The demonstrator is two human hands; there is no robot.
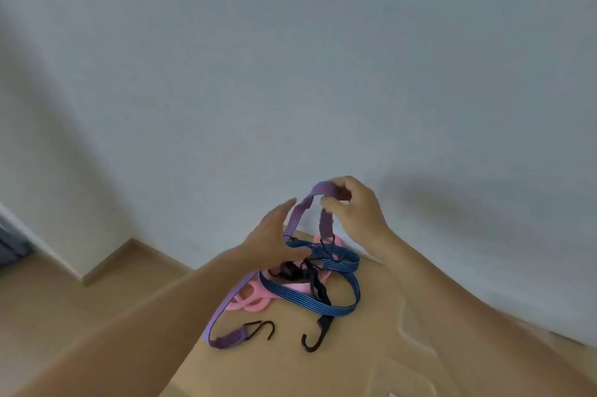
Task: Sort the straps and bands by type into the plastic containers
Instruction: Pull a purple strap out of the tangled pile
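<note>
A pale, bare wall [290, 57] filled most of my view, with a strip of wooden floor [64, 299] at the left and the tan bench [387, 332] below it. On the bench lay a tangled heap of straps and bands. My right hand [353, 212] was raised above the heap, its fingers [328, 204] curled in and pinching the top of a purple strap [298, 210], which hung from it in a loop. One run of the strap dropped into the heap. The other trailed down the left side of the heap to the near end, where its black hook [263, 328] lay flat on the bench. My left hand [274, 235] reached in just beside that strap, fingers [287, 206] straight and spread, holding nothing; I could not tell whether it touched the strap. Under the hands a blue striped strap [323, 303] looped across the heap, its black hook [315, 337] lying near the purple one's. Pink bands [255, 301] sat beneath it, and a thin black band [311, 278] was tangled through the middle.
</note>
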